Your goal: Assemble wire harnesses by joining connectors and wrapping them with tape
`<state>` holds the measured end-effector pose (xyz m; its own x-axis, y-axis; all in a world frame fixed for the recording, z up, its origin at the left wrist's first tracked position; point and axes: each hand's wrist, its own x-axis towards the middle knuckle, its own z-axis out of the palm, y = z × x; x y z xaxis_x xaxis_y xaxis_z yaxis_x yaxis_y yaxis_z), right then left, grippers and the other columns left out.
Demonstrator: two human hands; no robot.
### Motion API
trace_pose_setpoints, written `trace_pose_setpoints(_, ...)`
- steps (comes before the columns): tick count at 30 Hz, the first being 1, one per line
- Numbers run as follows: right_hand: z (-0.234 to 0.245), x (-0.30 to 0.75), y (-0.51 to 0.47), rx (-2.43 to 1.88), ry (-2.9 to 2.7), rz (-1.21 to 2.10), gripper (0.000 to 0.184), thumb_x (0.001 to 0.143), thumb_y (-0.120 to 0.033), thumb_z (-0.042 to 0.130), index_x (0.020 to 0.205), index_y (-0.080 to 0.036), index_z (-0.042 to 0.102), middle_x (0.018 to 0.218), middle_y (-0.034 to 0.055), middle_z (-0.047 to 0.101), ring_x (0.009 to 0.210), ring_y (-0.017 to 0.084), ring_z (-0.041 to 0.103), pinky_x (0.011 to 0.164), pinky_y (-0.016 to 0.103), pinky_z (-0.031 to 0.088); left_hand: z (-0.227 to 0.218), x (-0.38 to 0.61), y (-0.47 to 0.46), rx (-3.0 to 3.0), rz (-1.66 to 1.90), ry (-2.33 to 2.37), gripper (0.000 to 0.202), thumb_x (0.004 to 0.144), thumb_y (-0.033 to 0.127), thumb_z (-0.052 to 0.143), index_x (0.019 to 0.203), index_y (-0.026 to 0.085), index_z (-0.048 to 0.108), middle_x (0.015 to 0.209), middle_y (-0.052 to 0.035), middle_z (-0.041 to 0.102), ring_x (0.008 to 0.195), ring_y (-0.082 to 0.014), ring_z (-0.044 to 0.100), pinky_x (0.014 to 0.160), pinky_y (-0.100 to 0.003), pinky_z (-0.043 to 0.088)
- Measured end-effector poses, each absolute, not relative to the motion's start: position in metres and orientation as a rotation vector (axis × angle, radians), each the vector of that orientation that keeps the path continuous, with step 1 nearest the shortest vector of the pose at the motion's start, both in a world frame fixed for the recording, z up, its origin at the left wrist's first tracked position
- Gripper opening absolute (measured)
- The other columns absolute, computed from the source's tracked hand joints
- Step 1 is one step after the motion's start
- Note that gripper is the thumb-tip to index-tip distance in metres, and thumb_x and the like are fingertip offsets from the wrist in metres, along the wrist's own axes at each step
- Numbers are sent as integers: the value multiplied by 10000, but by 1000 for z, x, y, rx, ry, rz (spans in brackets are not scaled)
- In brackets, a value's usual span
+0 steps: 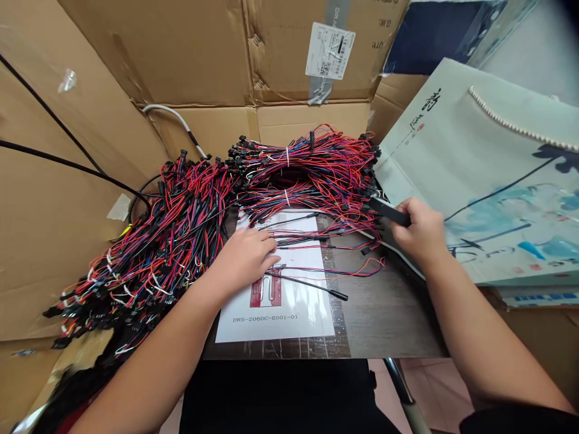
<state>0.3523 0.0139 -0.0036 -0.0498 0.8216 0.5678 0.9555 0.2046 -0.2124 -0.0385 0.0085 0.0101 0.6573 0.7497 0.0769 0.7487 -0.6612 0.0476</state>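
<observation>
My left hand (251, 256) lies over a few loose red, blue and black wire harnesses (307, 272), its fingers curled down on them. They rest on a white printed sheet (289, 328) and stretch rightward across the dark table. At the right, my right hand (420, 229) is closed around a flat black strip-like tool (391, 211) with a paler edge. Its far end reaches the connector ends of the bundled harnesses (312, 160), and its exact kind does not show. White ties circle these bundles, stacked behind the sheet.
A large heap of harnesses (181, 223) spreads along the left side. Cardboard walls (199, 48) enclose the back and left. A pale paper bag (474, 157) with a rope handle stands at the right. Black cables (54, 108) hang at the left, and a white cable (174, 114) behind.
</observation>
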Motion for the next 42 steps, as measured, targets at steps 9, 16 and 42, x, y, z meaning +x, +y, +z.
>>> trace_pose_setpoints(9, 17, 352, 5, -1470, -1568, -200, 189, 687, -230, 626, 822, -221, 494, 636, -25, 515, 550, 112, 469, 551, 259, 364, 7, -37, 11, 2796, 104, 1390, 170, 971, 304, 489, 1056, 236, 620, 1028, -33, 674, 977, -240, 636, 832, -380, 442)
trace_pose_setpoints(16, 58, 367, -21, -1430, -1997, 664, 538, 765, -227, 609, 1293, -260, 510, 949, 54, 585, 815, 165, 602, 642, 266, 455, 7, -39, 12, 2783, 164, 1532, 214, 964, 367, 494, 944, 190, 612, 956, -57, 637, 918, -238, 626, 789, -374, 445)
trace_pose_setpoints(42, 44, 313, -25, -2087, -2641, -601, 306, 987, -329, 403, 1175, -300, 643, 728, 45, 714, 624, 237, 649, 542, 316, 209, 5, -43, 16, 2810, 186, 1190, 205, 969, 333, 498, 980, 224, 671, 955, -38, 644, 952, -199, 601, 892, -357, 439)
